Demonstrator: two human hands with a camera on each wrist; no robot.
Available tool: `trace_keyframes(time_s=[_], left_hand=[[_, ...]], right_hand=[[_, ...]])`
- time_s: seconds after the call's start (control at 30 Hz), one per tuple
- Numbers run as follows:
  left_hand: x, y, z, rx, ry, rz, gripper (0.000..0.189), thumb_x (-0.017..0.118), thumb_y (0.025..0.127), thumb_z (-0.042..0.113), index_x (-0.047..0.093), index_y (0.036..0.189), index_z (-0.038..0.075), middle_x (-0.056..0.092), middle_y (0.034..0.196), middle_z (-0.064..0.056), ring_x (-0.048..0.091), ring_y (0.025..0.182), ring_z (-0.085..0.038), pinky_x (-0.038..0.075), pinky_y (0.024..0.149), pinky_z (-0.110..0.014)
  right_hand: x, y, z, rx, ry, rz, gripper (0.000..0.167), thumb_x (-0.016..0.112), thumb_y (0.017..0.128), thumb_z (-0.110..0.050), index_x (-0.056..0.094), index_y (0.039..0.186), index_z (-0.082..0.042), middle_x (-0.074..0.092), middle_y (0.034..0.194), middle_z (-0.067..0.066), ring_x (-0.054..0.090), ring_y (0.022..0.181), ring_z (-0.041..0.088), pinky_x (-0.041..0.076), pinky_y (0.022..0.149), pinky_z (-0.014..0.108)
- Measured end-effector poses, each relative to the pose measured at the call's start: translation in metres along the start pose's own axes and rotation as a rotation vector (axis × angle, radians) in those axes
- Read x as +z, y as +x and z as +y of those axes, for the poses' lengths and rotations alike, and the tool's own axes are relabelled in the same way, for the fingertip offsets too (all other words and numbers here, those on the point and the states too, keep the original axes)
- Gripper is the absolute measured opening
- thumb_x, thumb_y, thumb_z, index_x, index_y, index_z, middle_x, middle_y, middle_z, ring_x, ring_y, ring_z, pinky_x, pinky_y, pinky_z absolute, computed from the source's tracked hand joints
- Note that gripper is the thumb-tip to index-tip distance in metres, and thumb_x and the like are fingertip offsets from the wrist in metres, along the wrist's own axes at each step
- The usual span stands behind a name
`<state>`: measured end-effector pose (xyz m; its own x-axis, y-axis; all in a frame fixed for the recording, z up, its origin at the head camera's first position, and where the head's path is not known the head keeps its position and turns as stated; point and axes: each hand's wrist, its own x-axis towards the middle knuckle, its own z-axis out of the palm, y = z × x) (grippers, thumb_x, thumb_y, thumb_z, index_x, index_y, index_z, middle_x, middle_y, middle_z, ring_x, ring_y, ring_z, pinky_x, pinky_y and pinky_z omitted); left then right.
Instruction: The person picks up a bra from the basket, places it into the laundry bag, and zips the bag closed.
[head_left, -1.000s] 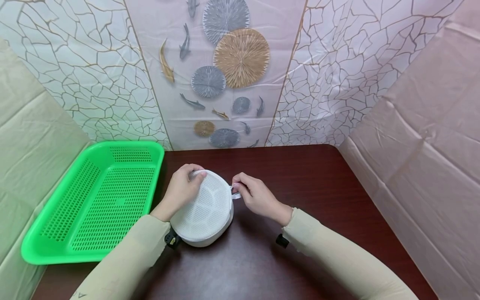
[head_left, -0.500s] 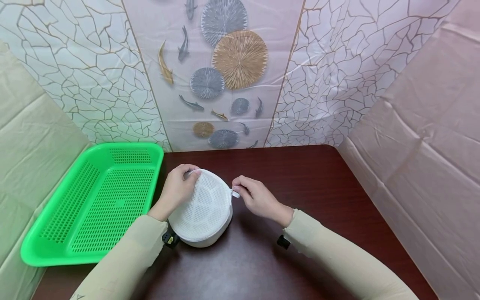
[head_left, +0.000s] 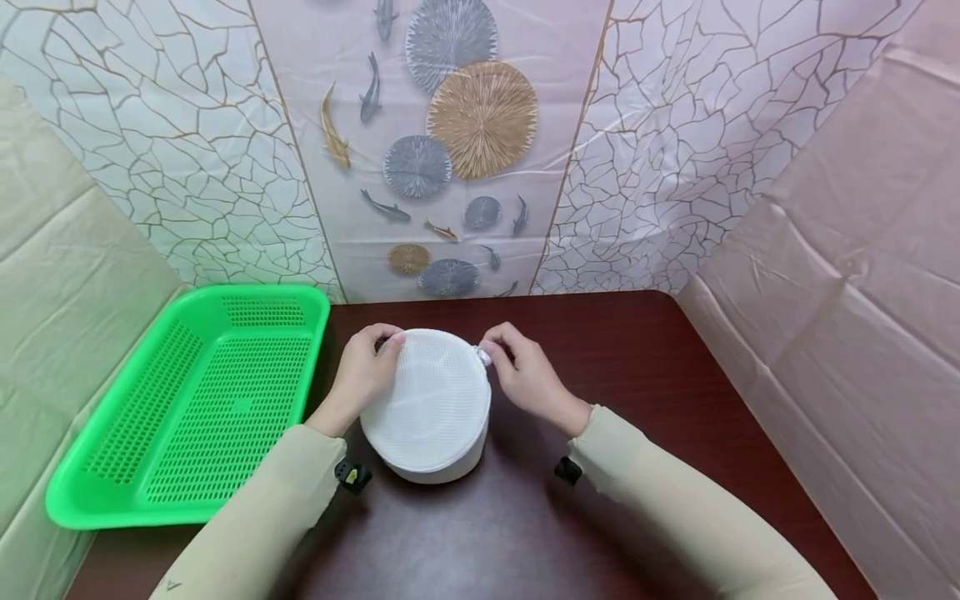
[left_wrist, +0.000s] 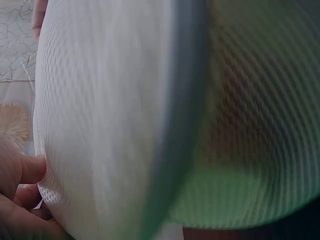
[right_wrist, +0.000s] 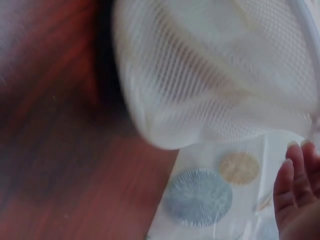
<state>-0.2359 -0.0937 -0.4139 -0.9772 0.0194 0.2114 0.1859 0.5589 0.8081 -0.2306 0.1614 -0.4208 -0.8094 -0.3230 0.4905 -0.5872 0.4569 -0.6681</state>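
A round white mesh laundry bag [head_left: 429, 404] with a flat top and soft sides is between my hands in the head view. My left hand [head_left: 363, 371] pinches its upper left rim, thumb on the top face. At the upper right edge, my right hand [head_left: 527, 372] pinches a small white tab at the bag's seam. The left wrist view has the mesh [left_wrist: 95, 110] filling most of the frame, with fingers [left_wrist: 32, 169] at its edge. In the right wrist view the see-through side wall [right_wrist: 200, 85] shows some folds, and the fingertips [right_wrist: 285, 175] are beside it.
A green plastic basket [head_left: 318, 367] with slotted walls stands left of my left hand on the dark red-brown table [head_left: 637, 375]. Patterned sheeting [head_left: 660, 167] hangs behind the table, and plain beige sheeting [head_left: 840, 250] lines the right side.
The bag has shifted to the right and slightly away from me, and turned a little. My right hand has moved slightly up and right with its edge; the left hand keeps its grip.
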Motion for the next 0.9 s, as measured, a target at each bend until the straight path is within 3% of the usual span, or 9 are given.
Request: trace_keyframes(time_s=[0.2, 0.4, 0.6, 0.9], left_hand=[[0.011, 0.004, 0.007, -0.024, -0.089, 0.012, 0.019, 0.055, 0.099, 0.02, 0.065, 0.105, 0.004, 0.064, 0.105, -0.013, 0.057, 0.095, -0.027, 0.046, 0.085, -0.042], [0.018, 0.004, 0.005, -0.033, -0.135, 0.008, 0.02, 0.055, 0.099, 0.02, 0.063, 0.107, 0.004, 0.063, 0.103, -0.012, 0.057, 0.09, -0.025, 0.047, 0.077, -0.038], [0.028, 0.0, -0.011, 0.068, -0.047, -0.029, 0.014, 0.059, 0.095, 0.01, 0.063, 0.106, 0.002, 0.061, 0.101, -0.015, 0.056, 0.094, -0.027, 0.044, 0.084, -0.04], [0.03, 0.001, -0.022, 0.055, 0.081, -0.111, 0.023, 0.061, 0.092, 0.01, 0.06, 0.114, 0.005, 0.059, 0.107, -0.016, 0.055, 0.1, -0.031, 0.043, 0.09, -0.045]], right_hand=[[-0.012, 0.015, 0.006, 0.058, -0.003, 0.087, 0.008, 0.054, 0.1, -0.019, 0.06, 0.1, -0.013, 0.064, 0.095, -0.002, 0.057, 0.081, 0.012, 0.048, 0.07, 0.032], [-0.02, 0.024, 0.013, 0.091, -0.083, 0.058, 0.01, 0.055, 0.1, -0.019, 0.063, 0.101, -0.013, 0.064, 0.097, -0.002, 0.057, 0.086, 0.013, 0.047, 0.076, 0.033], [-0.012, 0.016, 0.036, 0.052, -0.238, -0.022, 0.008, 0.055, 0.099, -0.015, 0.063, 0.098, -0.013, 0.061, 0.096, -0.002, 0.057, 0.087, 0.014, 0.047, 0.077, 0.034], [-0.001, 0.004, 0.053, 0.104, -0.294, -0.126, 0.008, 0.055, 0.099, -0.016, 0.063, 0.096, -0.017, 0.058, 0.094, -0.005, 0.055, 0.087, 0.012, 0.046, 0.078, 0.033]])
